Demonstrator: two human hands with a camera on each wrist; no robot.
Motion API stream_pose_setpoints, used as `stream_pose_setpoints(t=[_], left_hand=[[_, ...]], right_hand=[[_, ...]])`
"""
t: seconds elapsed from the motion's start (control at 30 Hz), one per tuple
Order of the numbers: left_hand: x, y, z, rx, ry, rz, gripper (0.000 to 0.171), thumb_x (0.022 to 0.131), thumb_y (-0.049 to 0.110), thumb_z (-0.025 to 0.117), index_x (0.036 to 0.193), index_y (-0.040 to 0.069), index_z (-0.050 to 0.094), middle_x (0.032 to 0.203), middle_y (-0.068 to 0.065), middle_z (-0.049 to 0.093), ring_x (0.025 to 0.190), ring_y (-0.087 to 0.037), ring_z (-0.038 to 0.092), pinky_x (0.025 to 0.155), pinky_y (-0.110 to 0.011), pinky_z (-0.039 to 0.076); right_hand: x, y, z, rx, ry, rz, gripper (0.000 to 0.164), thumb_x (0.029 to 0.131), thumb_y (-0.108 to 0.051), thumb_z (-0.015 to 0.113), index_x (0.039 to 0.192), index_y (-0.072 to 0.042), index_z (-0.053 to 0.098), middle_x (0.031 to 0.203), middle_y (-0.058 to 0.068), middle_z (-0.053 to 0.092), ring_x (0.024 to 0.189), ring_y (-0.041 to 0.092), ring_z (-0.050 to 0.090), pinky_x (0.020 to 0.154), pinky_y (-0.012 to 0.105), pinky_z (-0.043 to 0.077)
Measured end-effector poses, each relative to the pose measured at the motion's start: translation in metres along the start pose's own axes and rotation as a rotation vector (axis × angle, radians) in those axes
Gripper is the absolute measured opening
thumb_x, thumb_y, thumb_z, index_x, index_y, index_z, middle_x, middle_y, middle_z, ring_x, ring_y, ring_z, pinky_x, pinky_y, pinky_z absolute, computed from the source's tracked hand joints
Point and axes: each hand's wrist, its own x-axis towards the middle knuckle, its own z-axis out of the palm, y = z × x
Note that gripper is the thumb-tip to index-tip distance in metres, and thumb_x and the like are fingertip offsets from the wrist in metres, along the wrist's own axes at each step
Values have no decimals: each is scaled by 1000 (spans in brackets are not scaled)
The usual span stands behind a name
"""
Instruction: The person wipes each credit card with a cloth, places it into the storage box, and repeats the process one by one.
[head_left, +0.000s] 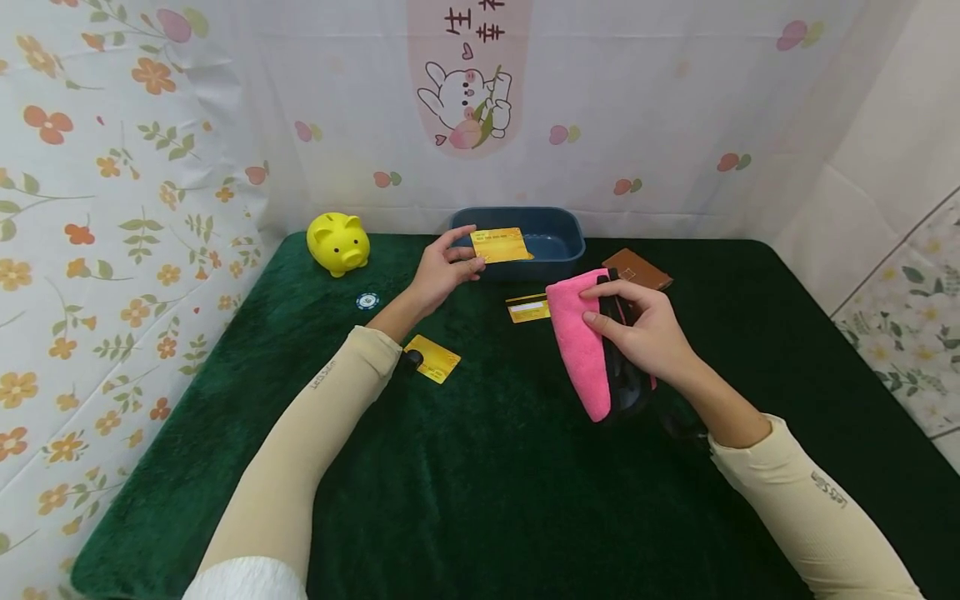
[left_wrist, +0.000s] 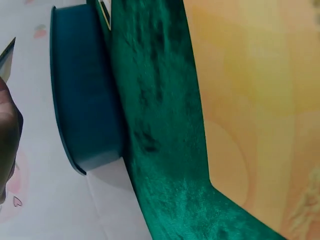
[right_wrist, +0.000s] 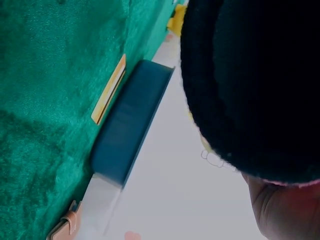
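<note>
My left hand (head_left: 446, 265) pinches a yellow bank card (head_left: 498, 245) in front of the blue bin (head_left: 566, 268); a bit of yellow shows behind its lower right corner. In the left wrist view that hand (left_wrist: 6, 130) is at the left edge, with the card nearly edge-on. With thumb and fingers my right hand (head_left: 648, 327) grips a folded item of pink plush cloth (head_left: 579, 342) with black parts, above the table. Its dark side (right_wrist: 260, 90) fills much of the right wrist view; I cannot tell its exact kind.
Another yellow card (head_left: 528, 308) lies before the bin, and one (head_left: 438, 360) near my left forearm. A brown wallet (head_left: 637, 268) lies back right. At back left are a yellow piggy bank (head_left: 338, 243) and a poker chip (head_left: 367, 301). Green cloth (head_left: 480, 483) covers the table.
</note>
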Motion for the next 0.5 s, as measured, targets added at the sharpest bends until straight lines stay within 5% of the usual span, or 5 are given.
stream_pose_setpoints(t=[0.17, 0.3, 0.5], left_hand=[[11, -5, -4, 84, 20, -57, 58, 97, 5, 63, 149, 19, 42, 121, -16, 63, 105, -36, 63, 90, -50, 53], [16, -7, -6, 123, 17, -87, 59, 97, 8, 64, 150, 20, 41, 125, -15, 63, 103, -37, 64, 74, -42, 57], [25, -10, -7, 162, 7, -115, 61, 97, 10, 65, 151, 21, 39, 127, -13, 62, 82, -20, 68, 53, -27, 52]], right_hand=[[1, 2, 1, -13, 1, -8, 24, 92, -1, 67, 116, -3, 67, 100, 10, 61, 74, 15, 59, 62, 23, 54], [1, 4, 1, -21, 5, -10, 24, 92, 0, 68, 115, -3, 68, 101, 10, 61, 74, 15, 59, 62, 23, 54], [1, 7, 1, -3, 0, -3, 24, 92, 0, 67, 115, -2, 67, 101, 10, 61, 74, 15, 59, 62, 23, 54]])
